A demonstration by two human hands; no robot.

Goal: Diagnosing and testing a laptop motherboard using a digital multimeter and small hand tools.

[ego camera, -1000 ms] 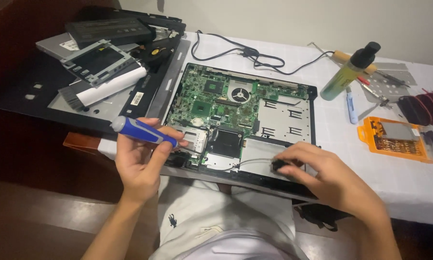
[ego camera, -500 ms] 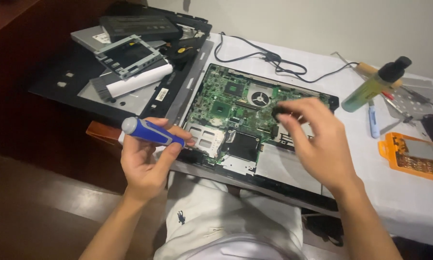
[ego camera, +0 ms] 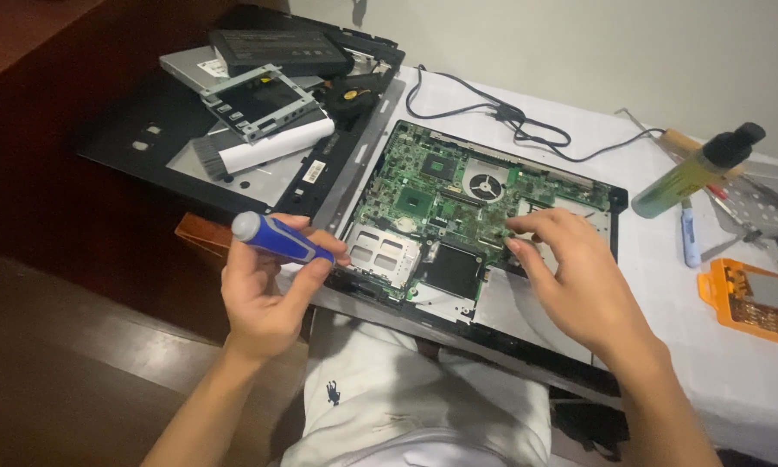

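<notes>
An opened laptop base (ego camera: 579, 363) lies on the table with its green circuit board (ego camera: 424, 195) and round fan (ego camera: 484, 184) bare. My left hand (ego camera: 264, 290) grips a blue screwdriver (ego camera: 278, 239) with a pale cap, held off the laptop's near left corner. My right hand (ego camera: 575, 281) hovers over the middle of the board, fingers spread and pointing left, fingertips at or just above the board. I cannot see anything held in it.
Removed laptop parts are stacked at the far left: a black cover (ego camera: 147, 143), a metal drive bracket (ego camera: 255, 99), a black battery (ego camera: 277, 41), a white brush (ego camera: 264, 149). A black cable (ego camera: 510, 117), green bottle (ego camera: 696, 173), blue pen (ego camera: 690, 235) and orange bit case (ego camera: 756, 298) lie to the right.
My right hand rose from the laptop's near edge to the board and now has spread its fingers over the middle. The left hand keeps hold of the screwdriver.
</notes>
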